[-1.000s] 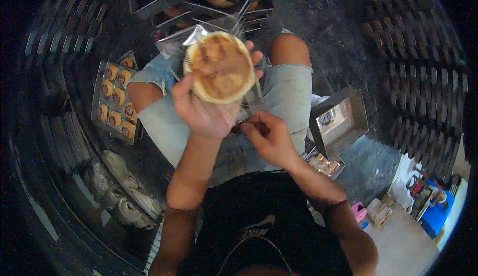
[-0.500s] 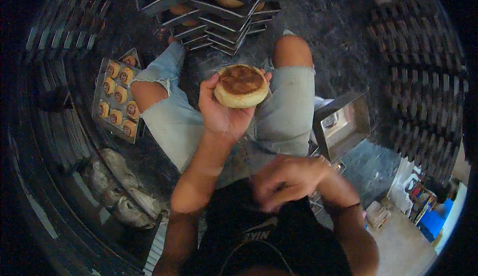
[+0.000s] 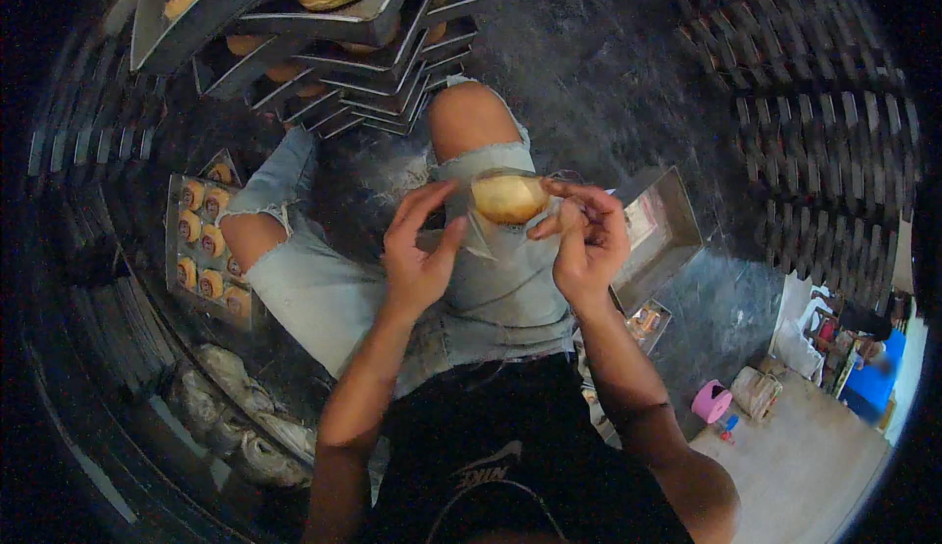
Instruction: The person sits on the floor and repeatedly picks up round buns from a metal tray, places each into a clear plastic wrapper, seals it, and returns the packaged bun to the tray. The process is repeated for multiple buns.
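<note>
A round bread bun (image 3: pixel 510 200) with pale yellow sides hangs above my right thigh. Clear plastic film, apparently a bag, shows around it. My right hand (image 3: pixel 592 240) pinches the film at the bun's right side. On the other side, my left hand (image 3: pixel 424 240) has its thumb and fingers apart, close to the loose film edge; contact with the film is hard to tell.
A metal tray (image 3: pixel 177 206) of wrapped buns lies left of my left knee. Stacked trays of bread (image 3: pixel 285 34) stand in front. At right is an open metal box (image 3: pixel 667 264). Dark stacked trays (image 3: pixel 824 132) line the far right. Plastic sacks (image 3: pixel 231 397) lie lower left.
The bun has left my left palm and now hangs in film at my right hand. My right hand came up from my chest. The view has shifted toward the right.
</note>
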`<state>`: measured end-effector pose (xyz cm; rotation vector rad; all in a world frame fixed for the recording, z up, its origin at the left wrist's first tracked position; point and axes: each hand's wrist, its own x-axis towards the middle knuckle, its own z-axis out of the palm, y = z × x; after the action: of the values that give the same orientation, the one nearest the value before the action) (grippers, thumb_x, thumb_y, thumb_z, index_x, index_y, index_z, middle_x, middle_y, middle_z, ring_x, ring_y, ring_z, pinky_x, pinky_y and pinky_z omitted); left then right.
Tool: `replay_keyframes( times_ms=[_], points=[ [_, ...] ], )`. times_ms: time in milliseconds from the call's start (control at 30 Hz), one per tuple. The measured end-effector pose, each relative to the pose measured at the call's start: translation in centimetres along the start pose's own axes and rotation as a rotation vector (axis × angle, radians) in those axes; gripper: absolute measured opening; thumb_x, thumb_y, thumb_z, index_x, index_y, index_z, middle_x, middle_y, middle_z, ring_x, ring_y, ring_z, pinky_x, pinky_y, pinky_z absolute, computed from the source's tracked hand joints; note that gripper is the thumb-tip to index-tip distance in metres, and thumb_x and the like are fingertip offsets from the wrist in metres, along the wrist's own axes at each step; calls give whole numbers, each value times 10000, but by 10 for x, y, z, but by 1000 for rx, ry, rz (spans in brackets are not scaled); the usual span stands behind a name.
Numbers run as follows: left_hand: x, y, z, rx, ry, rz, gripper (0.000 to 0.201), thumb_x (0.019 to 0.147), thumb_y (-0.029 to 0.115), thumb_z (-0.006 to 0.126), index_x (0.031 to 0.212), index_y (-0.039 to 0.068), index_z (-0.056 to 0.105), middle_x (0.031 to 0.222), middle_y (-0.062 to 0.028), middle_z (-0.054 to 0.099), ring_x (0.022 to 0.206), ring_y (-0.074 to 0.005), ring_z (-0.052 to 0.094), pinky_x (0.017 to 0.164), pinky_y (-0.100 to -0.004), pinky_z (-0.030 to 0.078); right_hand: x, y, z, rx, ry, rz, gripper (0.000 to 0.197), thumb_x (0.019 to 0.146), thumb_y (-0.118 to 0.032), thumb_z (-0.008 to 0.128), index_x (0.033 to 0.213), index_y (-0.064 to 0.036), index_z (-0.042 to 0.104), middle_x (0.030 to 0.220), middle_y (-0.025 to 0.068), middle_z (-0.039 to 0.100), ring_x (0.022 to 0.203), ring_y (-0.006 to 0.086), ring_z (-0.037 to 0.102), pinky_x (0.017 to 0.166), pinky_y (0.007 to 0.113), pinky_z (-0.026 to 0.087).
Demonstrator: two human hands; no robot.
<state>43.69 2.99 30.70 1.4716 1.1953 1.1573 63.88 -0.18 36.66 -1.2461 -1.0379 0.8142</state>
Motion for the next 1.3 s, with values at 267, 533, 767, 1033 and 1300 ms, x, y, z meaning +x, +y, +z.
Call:
replay_keyframes(
  times_ms=[267,533,767,1033,1300],
  points=[
    [29,40,44,-262,170,137,152,939,95,736,1051,1,692,1099,-100,714,1015,-201,657,928,-339,509,16,-12,3,-100,6,3,168,999,-134,712,1001,33,688,857,77,709,580,74,602,505,222,468],
    [23,45,0,-438,73,-355,156,985,171,735,1057,32,720,1001,-22,728,902,-103,644,859,-269,498,4,-33,-15,-92,123,465,229,983,-251,754,951,-35,683,718,-25,644,513,19,479,436,214,368],
    [24,53,-9,-499,76,-399,133,976,154,736,1042,39,725,970,-1,730,882,-101,643,835,-261,497,11,-40,-10,-90,73,422,204,965,-198,769,941,-23,667,737,-16,640,557,33,521,473,224,400],
    [-52,-4,16,-58,-49,-415,167,949,148,774,1008,13,696,947,-33,697,897,-89,619,805,-254,493,-90,20,-38,-17,315,684,150,976,-134,726,1017,-17,642,810,16,664,658,67,588,554,254,457],
    [13,34,-16,-671,290,-514,362,1028,293,652,1264,23,603,1108,-78,682,993,-151,652,846,-305,523,-6,-21,41,-24,-292,-30,598,899,-143,760,1407,11,482,1382,181,599,1304,293,585,1112,431,448]
  ],
)
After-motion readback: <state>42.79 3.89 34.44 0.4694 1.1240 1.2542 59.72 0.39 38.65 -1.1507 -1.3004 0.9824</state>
